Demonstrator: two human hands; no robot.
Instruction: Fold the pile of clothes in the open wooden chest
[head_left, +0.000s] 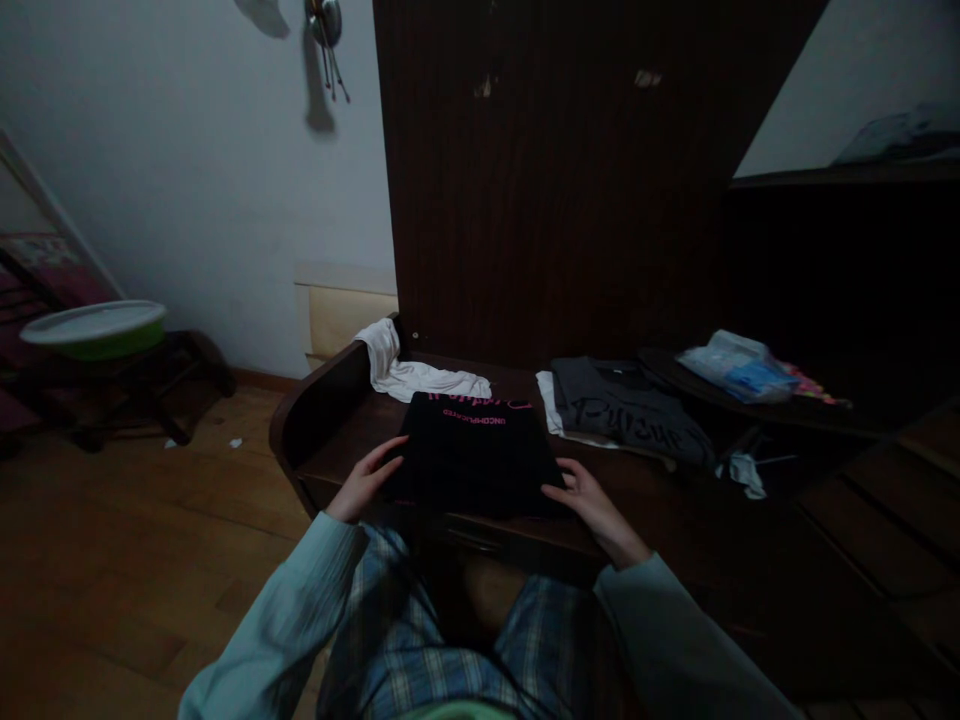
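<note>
Black garment (469, 465), probably a shirt, folded, pink lettering (474, 416) on top. Location: along the front edge of the desk (337, 445), toward its left end; white cloth (424, 379) behind, near the back left corner; grey shirt (626, 405) to the right. Hands: apart, left hand (367, 484) at the left side, right hand (591, 503) at the right; whether either pinches fabric cannot be told. Handling, as judged: light, soft, limp, not fragile; layers may slide. Hold: both side edges, all layers together.
</note>
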